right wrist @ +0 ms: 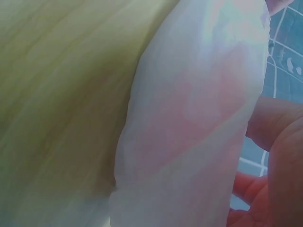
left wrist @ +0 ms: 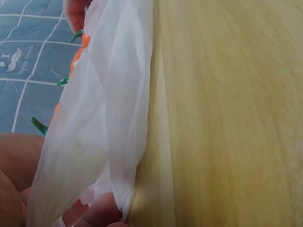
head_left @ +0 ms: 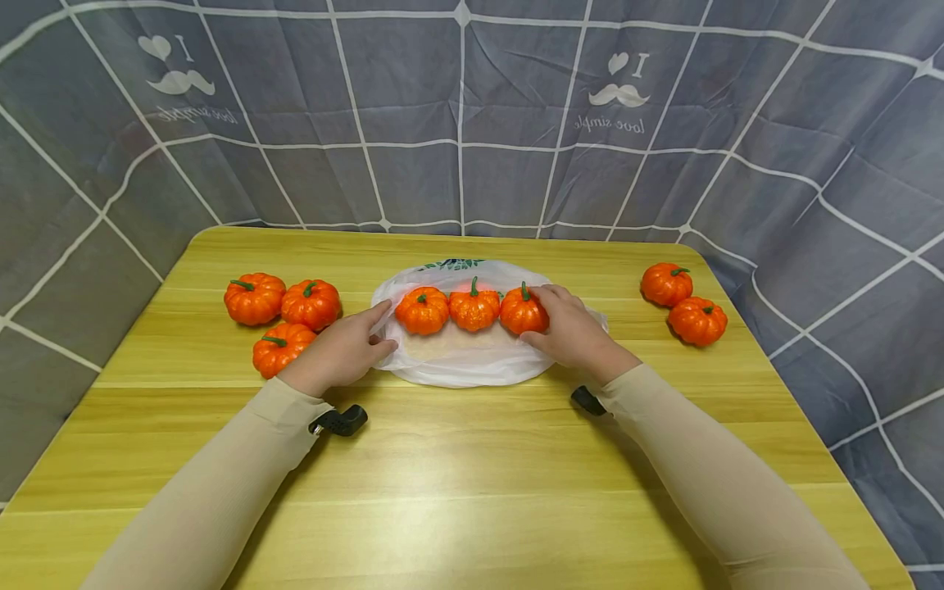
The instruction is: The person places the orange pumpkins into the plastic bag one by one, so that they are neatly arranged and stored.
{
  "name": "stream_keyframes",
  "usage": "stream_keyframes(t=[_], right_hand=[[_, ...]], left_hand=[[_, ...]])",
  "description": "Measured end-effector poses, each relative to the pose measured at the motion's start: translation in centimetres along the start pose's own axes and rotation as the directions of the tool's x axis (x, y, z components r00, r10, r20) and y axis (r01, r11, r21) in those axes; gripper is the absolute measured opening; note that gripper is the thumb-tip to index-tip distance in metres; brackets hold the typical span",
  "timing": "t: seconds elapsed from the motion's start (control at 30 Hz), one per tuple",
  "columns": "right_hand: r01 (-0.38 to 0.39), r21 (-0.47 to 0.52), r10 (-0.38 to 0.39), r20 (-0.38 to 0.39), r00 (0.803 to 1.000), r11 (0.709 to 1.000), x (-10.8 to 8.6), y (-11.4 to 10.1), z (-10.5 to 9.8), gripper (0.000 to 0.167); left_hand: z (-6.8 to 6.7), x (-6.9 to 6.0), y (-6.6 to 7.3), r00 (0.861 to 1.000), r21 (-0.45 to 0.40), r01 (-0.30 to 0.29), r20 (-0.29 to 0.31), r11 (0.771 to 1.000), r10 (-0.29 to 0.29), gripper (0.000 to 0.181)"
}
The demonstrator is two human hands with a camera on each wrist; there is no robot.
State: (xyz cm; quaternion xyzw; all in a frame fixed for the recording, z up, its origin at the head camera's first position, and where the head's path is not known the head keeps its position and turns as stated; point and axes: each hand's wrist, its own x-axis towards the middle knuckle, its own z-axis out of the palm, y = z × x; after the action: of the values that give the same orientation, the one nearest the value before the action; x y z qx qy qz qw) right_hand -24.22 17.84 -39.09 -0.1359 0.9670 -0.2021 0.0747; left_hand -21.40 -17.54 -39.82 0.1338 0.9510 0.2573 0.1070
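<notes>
A thin white plastic bag (head_left: pixel 472 374) with a green leaf print lies on the table, opened out. Three small orange pumpkins with green stems stand in a row in it: a left pumpkin (head_left: pixel 422 311), a middle pumpkin (head_left: pixel 474 310) and a right pumpkin (head_left: pixel 522 315). My right hand (head_left: pixel 575 332) holds the right pumpkin from its right side, thumb in front and fingers behind. At the bag's left rim, my left hand (head_left: pixel 347 348) touches the plastic with thumb and forefinger apart. The left wrist view shows its fingertips (left wrist: pixel 99 210) partly hidden by the bag.
Three more pumpkins (head_left: pixel 310 305) cluster on the left of the wooden table (head_left: pixel 472 492), one partly behind my left hand. Two others (head_left: pixel 697 320) sit near the right edge. A grey checked curtain (head_left: pixel 413 98) hangs around the back and sides.
</notes>
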Motion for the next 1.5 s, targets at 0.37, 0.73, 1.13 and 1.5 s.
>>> stream_keyframes(t=[0.37, 0.73, 1.13, 1.5], right_hand=[[0.002, 0.013, -0.001, -0.007, 1.000, 1.000, 0.00, 0.18, 0.27, 0.082], [0.003, 0.019, -0.003, 0.001, 1.000, 1.000, -0.20, 0.10, 0.14, 0.083], [-0.015, 0.034, 0.015, 0.007, 1.000, 0.999, -0.19, 0.05, 0.08, 0.083], [-0.016, 0.023, 0.015, 0.011, 1.000, 1.000, 0.28, 0.35, 0.07, 0.081]], left_hand=[[0.09, 0.18, -0.12, 1.000, -0.008, 0.008, 0.004, 1.000, -0.008, 0.076], [0.16, 0.11, -0.06, 1.000, -0.017, 0.008, 0.005, 1.000, -0.008, 0.076], [0.14, 0.10, -0.05, 1.000, -0.012, 0.004, 0.011, 1.000, -0.004, 0.076], [0.03, 0.26, -0.02, 1.000, 0.003, 0.003, 0.024, 1.000, -0.003, 0.077]])
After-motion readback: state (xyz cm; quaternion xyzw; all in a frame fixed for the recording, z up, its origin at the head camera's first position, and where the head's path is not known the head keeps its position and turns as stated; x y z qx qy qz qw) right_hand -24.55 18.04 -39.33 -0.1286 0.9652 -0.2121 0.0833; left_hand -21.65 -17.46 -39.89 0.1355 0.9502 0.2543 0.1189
